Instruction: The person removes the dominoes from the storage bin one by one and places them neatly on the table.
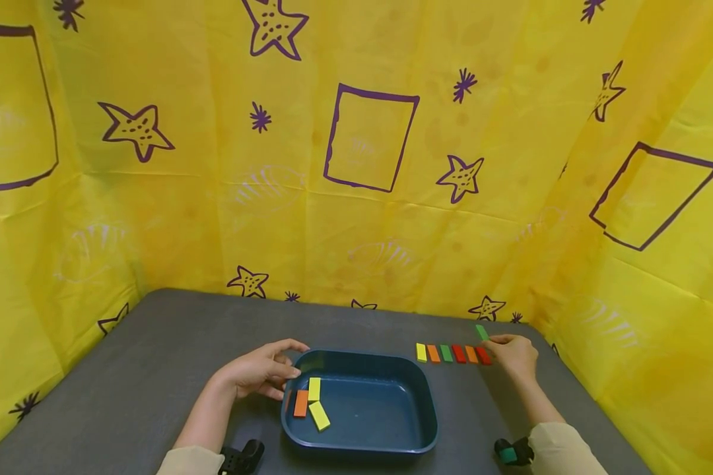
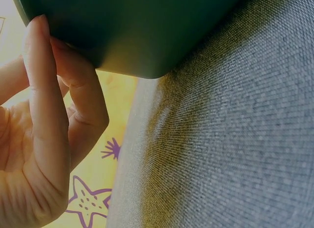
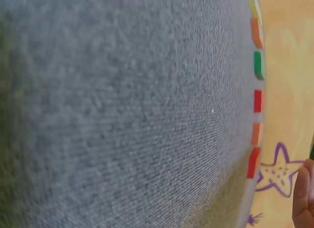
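Observation:
My left hand (image 1: 261, 371) grips the left rim of a dark blue tray (image 1: 362, 450), thumb at the edge. Up close, its fingertips touch the tray's outer wall (image 2: 132, 36). Inside the tray's left part lie an orange block (image 1: 300, 403) and two yellow blocks (image 1: 319, 416), flat and close together. My right hand (image 1: 513, 355) pinches a green block (image 1: 482, 332) at the right end of a row, raised above the table. Only part of that hand shows at the right wrist view's edge. The row runs yellow (image 1: 421, 352), orange, green (image 1: 446, 353), red, orange, red (image 1: 484, 355).
A dark grey cloth-like tabletop (image 1: 202, 336) lies beneath everything. Yellow curtains (image 1: 380, 224) with purple starfish and square drawings enclose its back and sides. Small gaps separate the row's blocks, which stand right of the tray and farther back.

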A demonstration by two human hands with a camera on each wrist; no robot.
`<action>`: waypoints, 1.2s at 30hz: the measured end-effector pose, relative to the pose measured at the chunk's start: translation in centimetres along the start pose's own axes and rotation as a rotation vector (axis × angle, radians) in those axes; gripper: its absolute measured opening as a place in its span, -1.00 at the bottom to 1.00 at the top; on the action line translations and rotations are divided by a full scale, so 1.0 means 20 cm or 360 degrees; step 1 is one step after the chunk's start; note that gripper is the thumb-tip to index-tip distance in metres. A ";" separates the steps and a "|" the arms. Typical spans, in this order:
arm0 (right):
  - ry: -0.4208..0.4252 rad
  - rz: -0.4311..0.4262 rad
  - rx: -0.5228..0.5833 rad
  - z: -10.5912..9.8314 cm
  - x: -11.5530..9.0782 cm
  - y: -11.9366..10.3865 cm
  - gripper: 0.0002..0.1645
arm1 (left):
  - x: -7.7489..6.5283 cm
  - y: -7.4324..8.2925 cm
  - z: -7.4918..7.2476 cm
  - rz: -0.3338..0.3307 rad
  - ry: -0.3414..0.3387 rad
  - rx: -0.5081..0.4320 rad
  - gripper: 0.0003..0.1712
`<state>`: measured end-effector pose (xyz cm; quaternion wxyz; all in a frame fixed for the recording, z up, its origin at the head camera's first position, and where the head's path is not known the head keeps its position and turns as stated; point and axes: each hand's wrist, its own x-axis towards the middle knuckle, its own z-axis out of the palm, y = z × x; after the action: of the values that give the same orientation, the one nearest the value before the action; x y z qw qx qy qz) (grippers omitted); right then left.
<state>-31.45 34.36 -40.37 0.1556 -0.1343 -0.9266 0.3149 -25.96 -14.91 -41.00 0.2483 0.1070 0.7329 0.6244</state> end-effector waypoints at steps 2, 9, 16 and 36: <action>0.0014 0.0002 -0.0003 0.00 0.00 0.02 -0.55 | 0.00 0.00 0.00 0.0000 0.0000 0.0009 -0.38; 0.0061 0.0069 0.0008 0.01 0.02 0.08 -0.55 | 0.00 0.00 0.00 -0.0010 0.0001 0.0014 -0.37; 0.0040 0.0072 -0.0071 0.03 0.04 0.13 -0.57 | 0.00 0.00 0.00 -0.0018 0.0009 0.0014 -0.38; -0.0078 0.0059 -0.0271 0.01 0.05 0.21 -0.61 | 0.01 0.00 0.00 -0.0031 0.0013 -0.0004 -0.39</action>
<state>-31.91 37.83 -42.94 0.1150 -0.1564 -0.9509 0.2411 -26.17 -14.91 -41.07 0.2516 0.0971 0.7341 0.6232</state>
